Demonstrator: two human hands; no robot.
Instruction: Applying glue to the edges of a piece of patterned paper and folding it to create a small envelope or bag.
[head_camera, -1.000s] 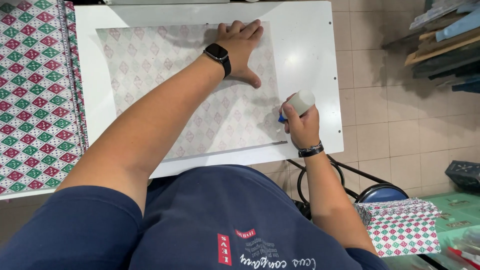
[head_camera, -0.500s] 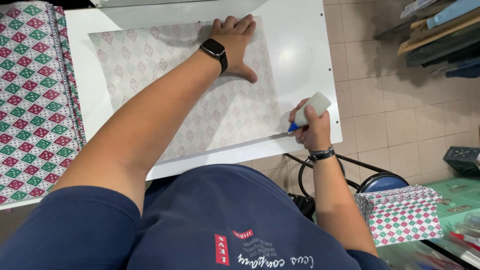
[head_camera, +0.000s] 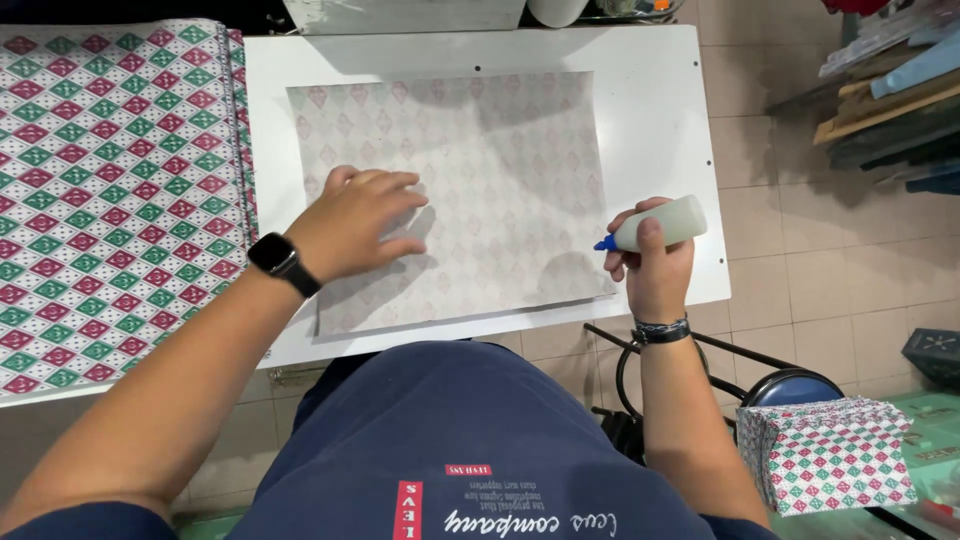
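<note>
Glue bottle (head_camera: 660, 224) sits clenched in my right hand (head_camera: 655, 265), blue nozzle aimed at the pale patterned sheet (head_camera: 480, 170) on the white table (head_camera: 660, 110). My left hand (head_camera: 355, 225) lies flat and open, pinning the sheet. Best to keep that pressure even while running glue along the edge.

Paper sheet (head_camera: 480, 170) on white table (head_camera: 650, 100)

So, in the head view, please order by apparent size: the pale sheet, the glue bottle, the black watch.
1. pale sheet, by far the largest.
2. glue bottle in the right hand.
3. black watch on the left wrist, a little smaller.
</note>
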